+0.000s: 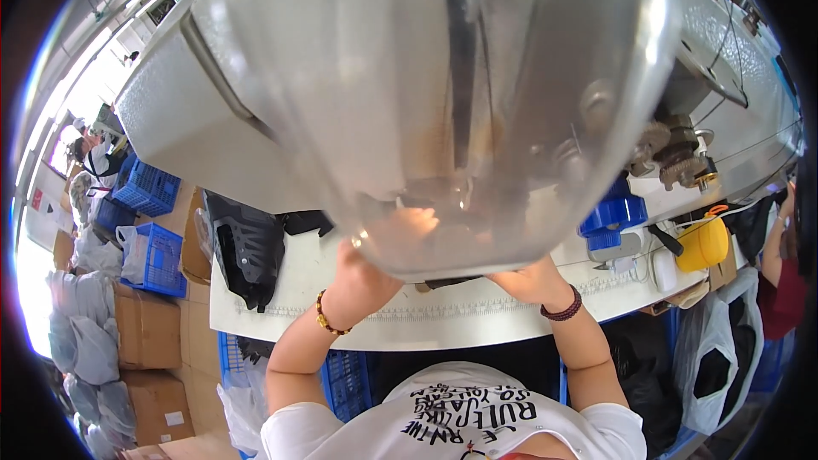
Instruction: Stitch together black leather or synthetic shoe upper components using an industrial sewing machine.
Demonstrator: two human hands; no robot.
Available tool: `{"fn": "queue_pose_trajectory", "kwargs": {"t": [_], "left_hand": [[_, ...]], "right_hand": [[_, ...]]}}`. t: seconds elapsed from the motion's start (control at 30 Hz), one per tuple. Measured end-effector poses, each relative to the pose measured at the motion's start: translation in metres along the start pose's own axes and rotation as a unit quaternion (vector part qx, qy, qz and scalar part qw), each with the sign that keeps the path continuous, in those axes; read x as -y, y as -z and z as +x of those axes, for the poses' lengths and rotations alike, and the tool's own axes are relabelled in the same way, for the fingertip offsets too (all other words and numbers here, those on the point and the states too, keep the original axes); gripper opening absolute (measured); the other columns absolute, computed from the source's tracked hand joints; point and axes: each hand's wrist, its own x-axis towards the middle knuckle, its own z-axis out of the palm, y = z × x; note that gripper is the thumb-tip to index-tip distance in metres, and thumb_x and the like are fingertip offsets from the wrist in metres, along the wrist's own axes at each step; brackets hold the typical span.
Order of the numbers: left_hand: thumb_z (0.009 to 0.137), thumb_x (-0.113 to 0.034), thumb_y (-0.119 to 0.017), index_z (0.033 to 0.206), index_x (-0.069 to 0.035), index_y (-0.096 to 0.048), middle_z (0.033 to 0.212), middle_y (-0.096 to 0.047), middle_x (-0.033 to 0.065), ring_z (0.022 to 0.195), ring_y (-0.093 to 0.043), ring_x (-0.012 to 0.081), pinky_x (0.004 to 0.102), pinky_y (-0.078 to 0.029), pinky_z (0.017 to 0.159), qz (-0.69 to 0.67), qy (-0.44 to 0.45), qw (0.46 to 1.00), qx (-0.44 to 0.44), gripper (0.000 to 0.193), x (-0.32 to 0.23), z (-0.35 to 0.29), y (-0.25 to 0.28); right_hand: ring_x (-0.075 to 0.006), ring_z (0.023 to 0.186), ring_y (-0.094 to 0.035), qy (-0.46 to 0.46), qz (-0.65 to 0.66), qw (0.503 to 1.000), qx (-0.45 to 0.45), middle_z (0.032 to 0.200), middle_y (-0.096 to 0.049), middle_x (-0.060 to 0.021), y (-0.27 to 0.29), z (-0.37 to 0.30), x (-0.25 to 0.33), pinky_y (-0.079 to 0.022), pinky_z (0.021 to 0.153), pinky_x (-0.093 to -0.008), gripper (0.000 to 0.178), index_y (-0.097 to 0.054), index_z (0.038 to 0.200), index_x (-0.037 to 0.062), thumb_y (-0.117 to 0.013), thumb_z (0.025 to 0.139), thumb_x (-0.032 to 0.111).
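Note:
A large grey sewing machine (196, 128) fills the upper view, and a clear rounded cover (443, 102) right in front of the camera blurs what lies under it. My left hand (362, 277), with a beaded bracelet on the wrist, reaches under the cover on the white table (290, 294). Its fingers show only as a pale blur through the plastic. My right hand (528, 279), wearing a dark bracelet, lies beside it, fingers hidden under the cover. A strip of dark fabric (447, 283) shows between the hands. Whether either hand grips it cannot be told.
A heap of black fabric pieces (247, 247) lies at the table's left. A blue bin (613, 215) and a yellow container (703, 243) stand at right. Blue crates (153, 192), cardboard boxes (145, 328) and plastic bags (716, 358) crowd the floor. Another person's arm (774, 247) is at the right edge.

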Motion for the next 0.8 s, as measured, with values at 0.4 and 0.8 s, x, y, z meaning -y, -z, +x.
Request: {"fn": "queue_pose_trajectory", "kwargs": {"t": [0.4,0.8], "left_hand": [[0.065,0.002,-0.067,0.085,-0.001,-0.068,0.093,-0.067,0.0158,0.092,-0.066,0.0292,0.0293,-0.057,0.071,-0.006,-0.185,0.982,0.049,0.02,0.019,-0.008,0.011],[0.068,-0.006,-0.068,0.09,0.0,-0.068,0.09,-0.067,0.0137,0.086,-0.067,0.0256,0.0277,-0.057,0.063,0.081,-0.281,0.956,0.021,0.023,0.018,-0.006,0.007]], "right_hand": [[-0.0081,0.076,-0.058,-0.101,0.137,0.985,-0.033,0.081,-0.065,-0.0021,-0.006,-0.008,-0.006,-0.046,0.071,-0.0223,0.012,-0.067,0.091,0.0032,-0.064,0.08,-0.001],[-0.0073,0.074,-0.058,-0.089,0.09,0.992,-0.028,0.081,-0.066,-0.0027,-0.007,-0.009,-0.004,-0.045,0.069,-0.0207,0.012,-0.067,0.093,0.0022,-0.063,0.081,0.002]]}}
